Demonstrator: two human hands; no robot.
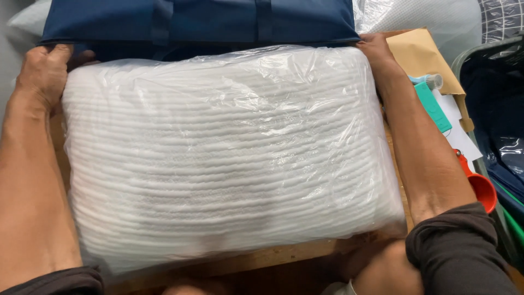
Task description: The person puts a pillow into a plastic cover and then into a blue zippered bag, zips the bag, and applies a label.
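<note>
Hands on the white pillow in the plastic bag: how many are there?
2. The left hand holds the far left corner of the bagged pillow; the right hand holds the far right corner. Their fingers are partly hidden behind it.

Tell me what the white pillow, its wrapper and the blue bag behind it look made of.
Pillow: soft white textile, probably knitted or quilted; fine ribbed rows run across it. Wrapper: thin clear plastic film, glossy, with wrinkles and glare. Blue bag: navy woven fabric, matte, likely synthetic, with stitched straps. The left hand and right hand grip the pillow's far corners.
</note>
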